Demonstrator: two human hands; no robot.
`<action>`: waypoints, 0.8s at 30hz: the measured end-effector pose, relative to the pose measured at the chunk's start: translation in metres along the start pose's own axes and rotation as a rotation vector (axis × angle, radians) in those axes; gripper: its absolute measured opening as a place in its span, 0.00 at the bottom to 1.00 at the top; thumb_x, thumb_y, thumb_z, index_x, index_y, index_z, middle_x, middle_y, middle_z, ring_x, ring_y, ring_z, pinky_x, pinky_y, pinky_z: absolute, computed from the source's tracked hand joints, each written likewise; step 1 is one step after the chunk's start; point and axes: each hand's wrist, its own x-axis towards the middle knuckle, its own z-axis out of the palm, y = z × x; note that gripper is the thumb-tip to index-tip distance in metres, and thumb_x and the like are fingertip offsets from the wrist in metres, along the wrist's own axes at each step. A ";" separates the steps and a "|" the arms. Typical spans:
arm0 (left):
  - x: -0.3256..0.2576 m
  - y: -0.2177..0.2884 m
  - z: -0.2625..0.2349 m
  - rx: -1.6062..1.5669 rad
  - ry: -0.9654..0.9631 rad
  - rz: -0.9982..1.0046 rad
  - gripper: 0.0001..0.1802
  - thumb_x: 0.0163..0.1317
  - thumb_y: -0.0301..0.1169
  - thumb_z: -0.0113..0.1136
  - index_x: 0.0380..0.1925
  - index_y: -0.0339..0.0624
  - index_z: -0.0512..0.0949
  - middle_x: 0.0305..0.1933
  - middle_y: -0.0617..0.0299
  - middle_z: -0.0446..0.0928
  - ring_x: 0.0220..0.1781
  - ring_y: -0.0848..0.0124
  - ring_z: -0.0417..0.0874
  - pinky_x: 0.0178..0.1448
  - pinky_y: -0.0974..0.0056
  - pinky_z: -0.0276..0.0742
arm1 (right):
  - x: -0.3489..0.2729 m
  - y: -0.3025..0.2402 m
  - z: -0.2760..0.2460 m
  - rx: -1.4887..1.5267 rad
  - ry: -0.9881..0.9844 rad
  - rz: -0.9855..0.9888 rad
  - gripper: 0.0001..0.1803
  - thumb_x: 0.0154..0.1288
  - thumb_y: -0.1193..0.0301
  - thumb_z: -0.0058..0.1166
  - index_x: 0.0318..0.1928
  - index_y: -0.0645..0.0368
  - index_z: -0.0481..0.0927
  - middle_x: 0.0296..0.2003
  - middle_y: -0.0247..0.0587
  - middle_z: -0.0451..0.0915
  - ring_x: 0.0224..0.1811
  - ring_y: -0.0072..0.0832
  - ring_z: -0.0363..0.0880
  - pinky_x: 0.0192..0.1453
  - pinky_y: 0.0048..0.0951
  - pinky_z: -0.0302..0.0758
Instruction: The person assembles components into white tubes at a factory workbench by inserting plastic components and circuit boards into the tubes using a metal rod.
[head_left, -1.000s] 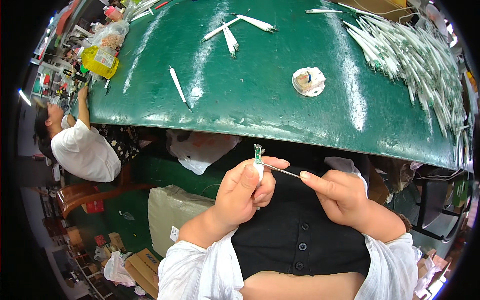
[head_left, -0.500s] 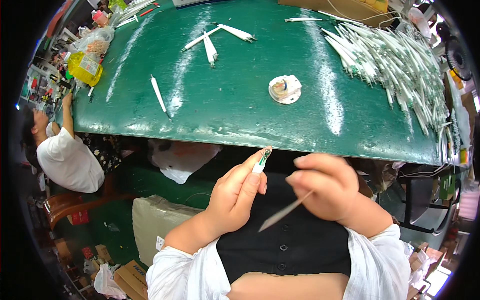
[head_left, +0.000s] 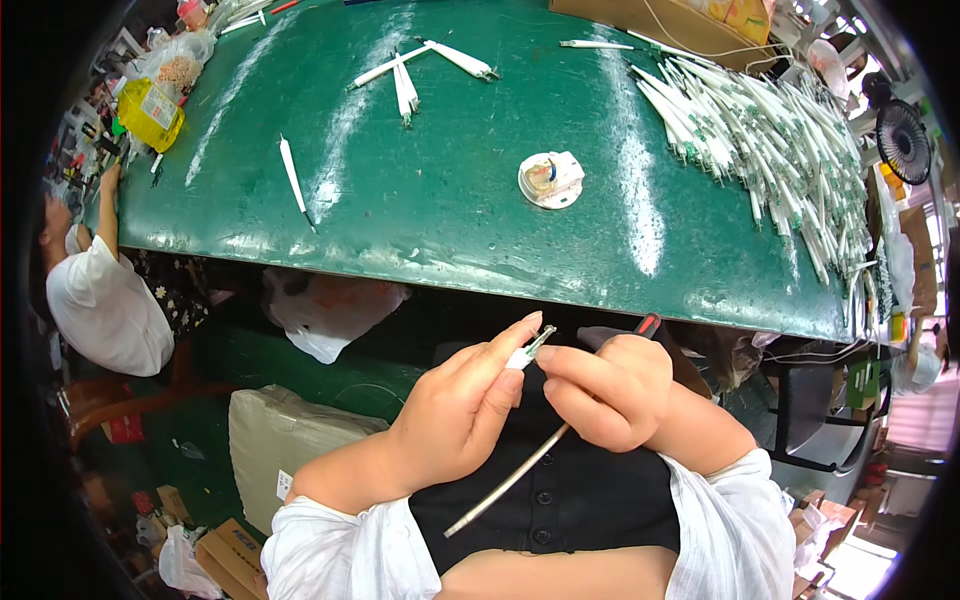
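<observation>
My left hand (head_left: 450,412) pinches a slim white tube (head_left: 518,359) just in front of the table edge; a small green and metallic part sticks out of its upper end. Close beside that end are the thumb and forefinger of my right hand (head_left: 618,390); whether they touch it is hard to see. Tucked in my right hand's curled fingers is a screwdriver (head_left: 503,487), its long metal shaft slanting down to the left and its red and black handle showing above the hand.
On the green table (head_left: 440,200) lie a large heap of white tubes (head_left: 760,160), a few crossed tubes (head_left: 405,90), a single tube (head_left: 294,182) and a round white dish (head_left: 550,180). A yellow bottle (head_left: 150,115) and another person (head_left: 105,300) are at the left. A black fan (head_left: 902,142) stands far right.
My right hand has moved left, bringing its fingertips to the tube's end. The screwdriver handle now shows above the hand. The whole view has shifted slightly.
</observation>
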 end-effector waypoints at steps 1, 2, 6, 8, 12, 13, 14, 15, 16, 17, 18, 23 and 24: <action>0.000 0.001 0.000 0.012 -0.004 -0.002 0.22 0.67 0.26 0.45 0.61 0.34 0.65 0.34 0.53 0.76 0.28 0.68 0.78 0.35 0.67 0.74 | -0.001 0.000 0.000 0.002 -0.006 -0.004 0.08 0.43 0.76 0.56 0.29 0.58 0.74 0.36 0.43 0.81 0.12 0.17 0.62 0.14 0.18 0.57; 0.000 0.002 0.000 0.008 0.002 -0.003 0.22 0.67 0.26 0.45 0.61 0.34 0.65 0.34 0.53 0.76 0.28 0.68 0.78 0.35 0.67 0.74 | -0.001 0.001 0.000 -0.022 0.003 -0.013 0.09 0.43 0.76 0.56 0.29 0.59 0.74 0.36 0.44 0.81 0.13 0.17 0.62 0.14 0.18 0.57; -0.001 0.000 0.002 0.036 0.008 0.023 0.22 0.66 0.26 0.47 0.60 0.33 0.65 0.39 0.49 0.77 0.32 0.62 0.80 0.37 0.63 0.76 | -0.004 -0.001 0.001 -0.025 0.034 -0.012 0.10 0.41 0.76 0.56 0.29 0.61 0.74 0.35 0.46 0.81 0.13 0.18 0.63 0.15 0.18 0.58; -0.002 -0.002 0.003 0.068 0.018 0.058 0.22 0.66 0.26 0.47 0.59 0.32 0.65 0.40 0.48 0.78 0.33 0.59 0.80 0.38 0.62 0.77 | -0.004 -0.002 -0.001 0.013 -0.001 -0.013 0.10 0.40 0.76 0.56 0.28 0.61 0.74 0.34 0.46 0.81 0.13 0.18 0.64 0.15 0.18 0.58; -0.006 0.000 0.005 0.109 -0.052 0.067 0.22 0.64 0.25 0.50 0.58 0.32 0.66 0.38 0.49 0.78 0.35 0.56 0.80 0.39 0.60 0.77 | -0.002 0.001 -0.008 0.111 -0.099 -0.034 0.09 0.38 0.75 0.56 0.25 0.61 0.74 0.33 0.46 0.80 0.13 0.19 0.65 0.15 0.19 0.58; -0.006 0.000 0.006 0.134 -0.052 0.076 0.23 0.63 0.25 0.51 0.58 0.32 0.66 0.37 0.49 0.78 0.35 0.56 0.80 0.39 0.60 0.77 | -0.002 0.002 -0.009 0.114 -0.106 -0.033 0.09 0.38 0.75 0.56 0.25 0.61 0.74 0.33 0.46 0.80 0.13 0.19 0.65 0.15 0.19 0.58; -0.006 -0.001 0.007 0.129 -0.052 0.076 0.23 0.63 0.25 0.51 0.58 0.32 0.66 0.37 0.49 0.78 0.35 0.56 0.80 0.39 0.60 0.77 | -0.001 0.002 -0.009 0.072 -0.101 -0.059 0.08 0.38 0.75 0.55 0.23 0.61 0.73 0.32 0.46 0.80 0.13 0.19 0.65 0.15 0.19 0.58; -0.005 -0.001 0.007 0.144 -0.059 0.066 0.23 0.62 0.25 0.52 0.58 0.32 0.66 0.37 0.49 0.78 0.35 0.57 0.80 0.38 0.60 0.77 | 0.000 0.003 -0.009 0.030 -0.095 -0.085 0.07 0.37 0.75 0.55 0.21 0.60 0.73 0.32 0.45 0.80 0.13 0.19 0.65 0.15 0.19 0.58; -0.004 -0.002 0.007 0.160 -0.066 0.055 0.23 0.62 0.25 0.52 0.58 0.33 0.66 0.37 0.49 0.78 0.35 0.57 0.80 0.38 0.60 0.77 | 0.000 0.004 -0.009 0.030 -0.099 -0.085 0.07 0.37 0.75 0.55 0.21 0.60 0.73 0.32 0.45 0.80 0.13 0.19 0.65 0.15 0.19 0.58; -0.005 -0.003 0.008 0.156 -0.065 0.053 0.23 0.62 0.25 0.52 0.58 0.33 0.66 0.37 0.49 0.78 0.35 0.57 0.80 0.38 0.60 0.77 | 0.000 0.004 -0.009 0.017 -0.106 -0.096 0.06 0.37 0.75 0.55 0.20 0.60 0.71 0.32 0.45 0.80 0.14 0.19 0.65 0.15 0.19 0.58; -0.005 -0.004 0.009 0.136 -0.053 0.053 0.22 0.62 0.25 0.52 0.57 0.33 0.67 0.35 0.49 0.78 0.34 0.57 0.80 0.37 0.60 0.77 | -0.001 0.004 -0.009 0.005 -0.111 -0.108 0.06 0.36 0.76 0.54 0.19 0.59 0.70 0.32 0.45 0.80 0.14 0.19 0.65 0.15 0.19 0.58; -0.005 -0.003 0.010 -0.012 0.000 0.038 0.18 0.68 0.26 0.44 0.57 0.35 0.70 0.24 0.59 0.74 0.23 0.70 0.75 0.31 0.67 0.73 | 0.001 0.005 -0.008 0.043 -0.125 -0.229 0.07 0.36 0.77 0.53 0.16 0.58 0.67 0.31 0.44 0.79 0.15 0.19 0.64 0.17 0.19 0.57; -0.004 0.000 0.008 -0.060 -0.020 -0.002 0.18 0.67 0.27 0.46 0.57 0.35 0.70 0.25 0.57 0.75 0.24 0.68 0.77 0.32 0.66 0.74 | -0.001 0.004 -0.009 0.038 -0.128 -0.217 0.07 0.37 0.78 0.53 0.19 0.58 0.68 0.31 0.43 0.79 0.15 0.19 0.62 0.17 0.19 0.56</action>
